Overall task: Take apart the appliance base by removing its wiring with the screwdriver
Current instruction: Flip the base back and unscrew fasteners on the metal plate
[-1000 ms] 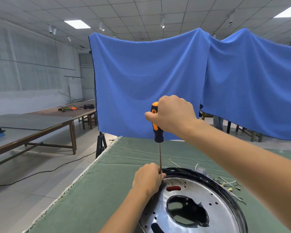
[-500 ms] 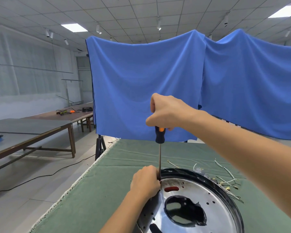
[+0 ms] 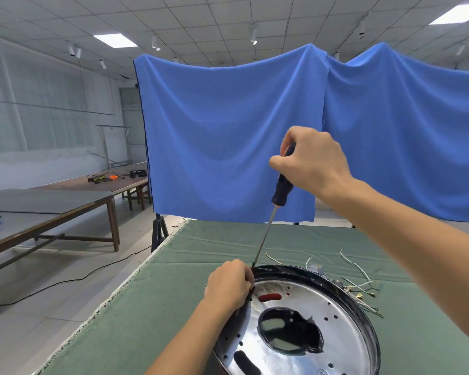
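Observation:
The round appliance base (image 3: pixel 333 309), shiny metal inside a black rim, lies on the green-covered table (image 3: pixel 152 307) with a large hole in its middle. My left hand (image 3: pixel 229 284) grips the rim at its far left edge. My right hand (image 3: pixel 310 161) holds the black and orange handle of the screwdriver (image 3: pixel 280 189) high above. The long shaft slants down and left, and its tip meets the rim right beside my left fingers. Loose white and green wires (image 3: pixel 359 282) with small terminals lie on the cloth behind the base on the right.
Blue cloths (image 3: pixel 228 136) hang close behind the table. The table's left edge (image 3: pixel 136 274) drops to the floor, where a black cable (image 3: pixel 65 280) runs. Long wooden tables (image 3: pixel 52 209) stand at left, one with tools on it.
My right hand rose and shifted right, tilting the screwdriver from upright to a slant with its handle leaning right. The tip stays by my left fingers at the rim. The view tipped slightly.

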Demonstrator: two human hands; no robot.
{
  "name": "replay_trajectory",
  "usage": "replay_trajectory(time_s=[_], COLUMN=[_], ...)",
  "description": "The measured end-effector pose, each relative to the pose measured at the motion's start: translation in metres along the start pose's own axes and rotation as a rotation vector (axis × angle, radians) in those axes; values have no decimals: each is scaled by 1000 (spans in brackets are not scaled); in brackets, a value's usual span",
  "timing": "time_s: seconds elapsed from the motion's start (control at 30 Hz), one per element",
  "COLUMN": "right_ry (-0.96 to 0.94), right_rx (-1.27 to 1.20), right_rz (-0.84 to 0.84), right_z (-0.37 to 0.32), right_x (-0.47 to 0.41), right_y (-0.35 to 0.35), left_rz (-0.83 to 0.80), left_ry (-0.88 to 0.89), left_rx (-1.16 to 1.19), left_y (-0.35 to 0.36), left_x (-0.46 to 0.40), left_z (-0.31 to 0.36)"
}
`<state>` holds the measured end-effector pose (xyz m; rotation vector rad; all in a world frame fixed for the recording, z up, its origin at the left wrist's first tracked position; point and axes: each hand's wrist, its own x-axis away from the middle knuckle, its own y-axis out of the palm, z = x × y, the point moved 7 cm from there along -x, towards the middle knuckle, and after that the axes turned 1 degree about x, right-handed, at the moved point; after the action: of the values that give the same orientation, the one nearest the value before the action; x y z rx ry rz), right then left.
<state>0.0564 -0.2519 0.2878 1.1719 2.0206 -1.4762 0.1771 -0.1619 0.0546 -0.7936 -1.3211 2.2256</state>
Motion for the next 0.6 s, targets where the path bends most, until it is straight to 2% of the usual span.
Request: replay_trajectory(time_s=[0.17, 0.27, 0.37, 0.47, 0.6], right_ry=[170, 374, 527, 598, 598], right_rx=[-307, -516, -615, -630, -592], right_rz=[152, 131, 87, 56, -17], right_z=[56, 96, 124, 136, 135], right_x=[23, 51, 83, 106, 125], right_y=[5, 31, 61, 82, 101], left_rz=[23, 51, 95, 141, 204], left_ry=[20, 8, -26, -122, -297], left_rx=[-34, -27, 59, 319, 849], left_y=[0, 0, -4, -13, -26], left_x=[3, 2, 1, -1, 4], left_z=[2, 1, -1, -5, -22])
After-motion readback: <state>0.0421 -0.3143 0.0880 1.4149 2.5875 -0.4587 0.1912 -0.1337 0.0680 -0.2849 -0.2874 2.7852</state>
